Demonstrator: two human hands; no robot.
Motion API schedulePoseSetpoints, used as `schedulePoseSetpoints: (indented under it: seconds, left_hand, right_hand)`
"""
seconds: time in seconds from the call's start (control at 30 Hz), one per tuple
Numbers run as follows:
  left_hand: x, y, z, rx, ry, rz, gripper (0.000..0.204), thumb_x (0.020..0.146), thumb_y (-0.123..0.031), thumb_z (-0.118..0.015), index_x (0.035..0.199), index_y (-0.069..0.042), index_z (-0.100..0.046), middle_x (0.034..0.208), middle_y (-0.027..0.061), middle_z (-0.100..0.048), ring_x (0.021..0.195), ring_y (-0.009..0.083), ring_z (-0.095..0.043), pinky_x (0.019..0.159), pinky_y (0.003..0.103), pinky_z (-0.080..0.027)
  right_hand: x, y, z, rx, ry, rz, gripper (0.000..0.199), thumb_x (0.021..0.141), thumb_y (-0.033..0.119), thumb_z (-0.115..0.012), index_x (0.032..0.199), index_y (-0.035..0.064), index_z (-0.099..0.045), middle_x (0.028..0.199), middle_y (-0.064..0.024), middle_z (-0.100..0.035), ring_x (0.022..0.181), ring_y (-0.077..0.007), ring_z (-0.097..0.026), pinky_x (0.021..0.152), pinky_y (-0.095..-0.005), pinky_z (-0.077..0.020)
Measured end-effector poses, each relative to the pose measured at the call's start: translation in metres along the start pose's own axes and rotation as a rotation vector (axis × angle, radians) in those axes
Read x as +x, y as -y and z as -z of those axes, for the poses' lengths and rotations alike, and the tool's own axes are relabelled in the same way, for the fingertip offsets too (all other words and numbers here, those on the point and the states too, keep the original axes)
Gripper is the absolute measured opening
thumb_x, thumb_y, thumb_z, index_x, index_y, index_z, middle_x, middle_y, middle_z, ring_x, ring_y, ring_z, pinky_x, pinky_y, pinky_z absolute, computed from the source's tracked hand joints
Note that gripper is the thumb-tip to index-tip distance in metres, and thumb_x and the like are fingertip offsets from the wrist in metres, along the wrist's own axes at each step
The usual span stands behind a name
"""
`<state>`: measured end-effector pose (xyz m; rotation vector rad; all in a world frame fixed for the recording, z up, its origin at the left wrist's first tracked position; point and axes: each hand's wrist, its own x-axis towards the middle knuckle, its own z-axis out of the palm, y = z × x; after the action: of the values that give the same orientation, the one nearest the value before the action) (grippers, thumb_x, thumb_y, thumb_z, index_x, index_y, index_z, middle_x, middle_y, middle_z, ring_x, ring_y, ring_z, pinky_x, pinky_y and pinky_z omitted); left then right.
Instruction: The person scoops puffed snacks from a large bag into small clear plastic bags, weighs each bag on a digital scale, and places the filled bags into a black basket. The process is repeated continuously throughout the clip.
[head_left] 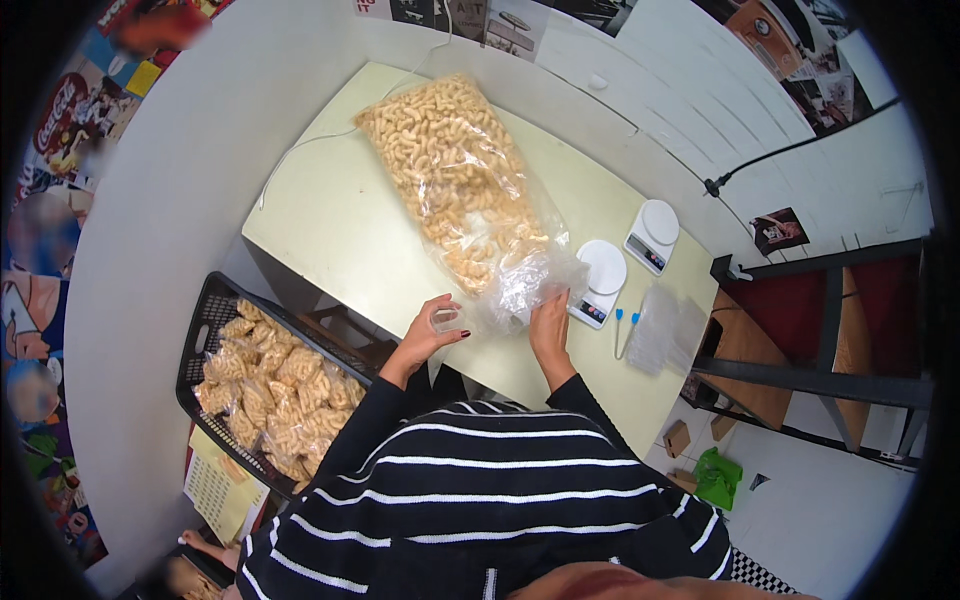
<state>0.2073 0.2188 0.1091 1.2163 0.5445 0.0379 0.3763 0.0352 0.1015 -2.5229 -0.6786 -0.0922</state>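
A large clear plastic bag [450,165] full of curved, pale yellow puffed snacks lies across the table, its loose mouth toward me. My right hand [549,332] is closed on the crumpled edge of that mouth, at its right side. On the other side my left hand [432,336] curls its fingers and thumb round a small clear plastic cup [445,319]. No snacks can be made out in the cup. Just beyond my right hand stands a white kitchen scale [600,275] with a round plate.
A second white scale [653,235] stands farther right. Flat clear bags [660,330] and a blue-tipped cord [622,335] lie on the pale table [320,190]. At left, a black crate [207,310] holds several filled snack packets. Shelves [800,375] stand at right; a green bag [717,478] lies on the floor.
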Motion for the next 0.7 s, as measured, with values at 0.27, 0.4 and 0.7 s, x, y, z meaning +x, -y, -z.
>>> schedulePoseSetpoints:
  seconds: [0.27, 0.4, 0.7]
  left_hand:
    - [0.019, -0.014, 0.015, -0.005, 0.009, 0.015, 0.061, 0.074, -0.012, -0.082, 0.125, -0.005, -0.050, 0.150, 0.0148, -0.027, 0.130, 0.0338, -0.043, 0.097, 0.038, -0.049]
    - [0.034, -0.019, 0.021, -0.046, 0.037, -0.002, 0.062, 0.074, -0.012, -0.082, 0.126, -0.005, -0.050, 0.155, 0.0168, -0.020, 0.133, 0.0347, -0.040, 0.097, 0.040, -0.049]
    - [0.048, -0.016, 0.018, 0.046, 0.046, 0.011, 0.065, 0.074, -0.010, -0.081, 0.130, -0.007, -0.048, 0.156, 0.0158, -0.019, 0.133, 0.0334, -0.040, 0.102, 0.040, -0.045]
  right_hand:
    - [0.055, -0.013, -0.070, -0.191, 0.015, 0.373, 0.035, 0.091, 0.008, -0.051, 0.122, -0.0086, -0.052, 0.116, -0.0235, -0.058, 0.092, -0.0328, -0.063, 0.084, -0.0388, -0.0500]
    - [0.075, 0.009, -0.073, -0.315, -0.096, 0.501, 0.031, 0.093, 0.010, -0.052, 0.120, -0.0051, -0.057, 0.115, -0.0187, -0.061, 0.095, -0.0281, -0.062, 0.086, -0.0372, -0.0491]
    - [0.084, 0.045, -0.058, 0.913, 0.606, -0.224, 0.033, 0.097, 0.013, -0.052, 0.126, -0.0020, -0.055, 0.120, -0.0115, -0.061, 0.104, -0.0211, -0.058, 0.092, -0.0347, -0.0459]
